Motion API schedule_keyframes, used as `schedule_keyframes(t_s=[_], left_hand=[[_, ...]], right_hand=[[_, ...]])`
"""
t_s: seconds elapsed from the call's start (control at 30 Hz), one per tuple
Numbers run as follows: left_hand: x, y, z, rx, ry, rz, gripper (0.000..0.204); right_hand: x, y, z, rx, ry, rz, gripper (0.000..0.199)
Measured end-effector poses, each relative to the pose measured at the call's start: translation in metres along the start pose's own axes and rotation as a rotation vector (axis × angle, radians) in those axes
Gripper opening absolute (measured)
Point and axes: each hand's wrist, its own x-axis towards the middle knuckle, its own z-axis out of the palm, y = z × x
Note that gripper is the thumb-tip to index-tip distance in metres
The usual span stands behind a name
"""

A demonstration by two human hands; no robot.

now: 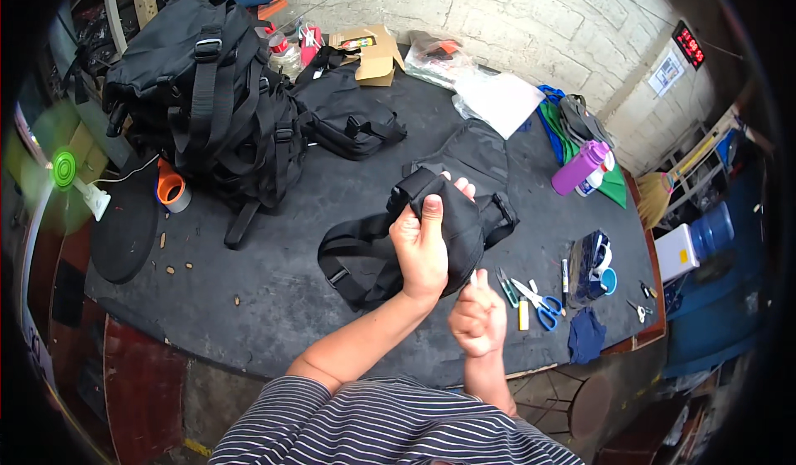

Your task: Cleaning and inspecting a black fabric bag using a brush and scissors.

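Observation:
My left hand [424, 245] is wrapped round a black fabric bag [461, 234] with straps, its thumb pressed on the near side and its fingertips showing over the top. A webbing strap [352, 231] with a buckle loops out to the left of the bag onto the table. Another buckle [502, 210] hangs at the bag's right side. Just below the bag's lower right edge, my right hand [478, 320] is closed, thumb and forefinger pinched together close to the fabric. Whatever lies between those fingers is too small to make out.
Scissors [545, 306], thread snips [507, 289] and a yellow lighter [523, 316] lie right of my right hand. A purple bottle [580, 167] stands farther right. Large black backpacks [217, 100] are piled at the back left, near an orange tape roll [172, 190] on the dark table [249, 299].

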Motion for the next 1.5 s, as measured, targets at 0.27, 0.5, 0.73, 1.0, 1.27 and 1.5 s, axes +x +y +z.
schedule_keyframes(t_s=[0.27, 0.5, 0.73, 1.0, 1.27, 1.5], left_hand=[[0.011, 0.017, 0.009, -0.004, -0.020, -0.161, 0.025], [-0.005, 0.008, 0.011, 0.134, -0.143, -0.201, 0.017], [0.006, 0.002, 0.011, 0.021, 0.049, -0.107, 0.017], [0.001, -0.009, 0.007, 0.238, -0.147, -0.045, 0.027], [0.064, 0.036, 0.041, 1.281, -0.593, 0.074, 0.026], [0.028, 0.049, 0.095, 0.718, -1.039, -0.309, 0.052]], right_hand=[[-0.019, -0.034, -0.002, -2.210, 0.006, -1.029, 0.012], [-0.018, -0.034, 0.013, -0.704, 0.049, -0.042, 0.011], [-0.019, -0.002, -0.043, -1.731, 0.076, -1.020, 0.006], [-0.014, -0.007, -0.014, -1.027, -0.006, -0.428, 0.012], [-0.063, -0.045, 0.046, -2.287, 0.296, -0.649, 0.010], [-0.018, -0.050, 0.016, -2.131, 0.094, -0.992, 0.004]])
